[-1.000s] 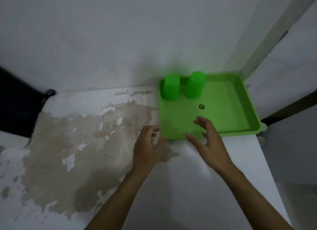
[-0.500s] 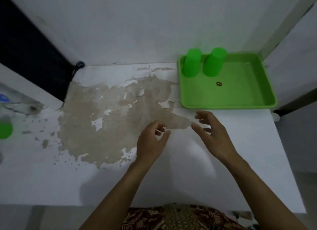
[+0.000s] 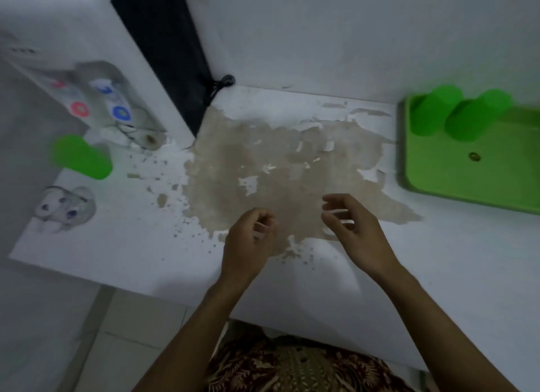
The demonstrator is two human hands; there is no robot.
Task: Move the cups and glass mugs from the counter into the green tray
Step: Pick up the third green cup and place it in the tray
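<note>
- At the bottom edge of the frame, a patterned cloth (image 3: 304, 368) shows between the two forearms.
- The left hand (image 3: 248, 242) hovers over the counter (image 3: 455, 274) at lower centre, fingers curled loosely inward, holding nothing.
- The right hand (image 3: 355, 231) is just to its right, apart from it, fingers half curled and spread, also empty.
- Both hands sit over the near edge of a large brown worn patch (image 3: 280, 169) in the white counter surface.
- At far left, a glass mug (image 3: 65, 209) with blue marks stands on the counter; it is blurred.
- Just beyond it, a green cup (image 3: 83, 156) rests upside down on the counter.
- Further up at the left, two more glass mugs, one with red spots (image 3: 77, 106) and one with blue spots (image 3: 119, 111), are blurred together.
- At the right edge, the tray (image 3: 467, 193) lies on the counter, partly cut off by the frame.
- Two green cups, left (image 3: 432, 111) and right (image 3: 473, 117), stand upside down in the tray's far left corner, just beside each other.
- A black bag (image 3: 166, 41) leans on the wall at the top.
</note>
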